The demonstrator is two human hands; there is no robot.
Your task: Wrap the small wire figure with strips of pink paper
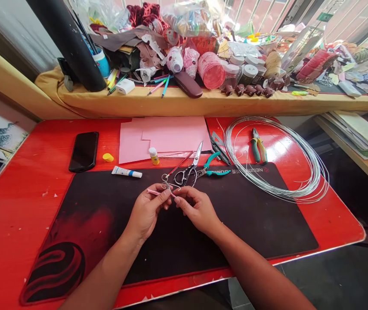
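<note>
Over the black desk mat (199, 241), both hands meet at a small bent-wire piece (167, 184) with loops at its top and a pink strip (153, 192) on it. My left hand (148, 209) pinches the wire piece between thumb and fingers. My right hand (198, 209) has thumb and forefinger closed on the right end of the pink strip. Just beyond the hands lie scissors (190, 170) with blades pointing away, and teal-handled cutters (214, 165). A thin brush-like stick (180, 164) rests beside the scissors.
Pink paper sheets (171, 133), a glue tube (126, 172), a small yellow bottle (154, 156), its yellow cap (108, 157) and a phone (84, 151) lie on the red table. Rightward are a wire coil (316, 181) and pliers (259, 146). A cluttered ledge (158, 103) runs behind.
</note>
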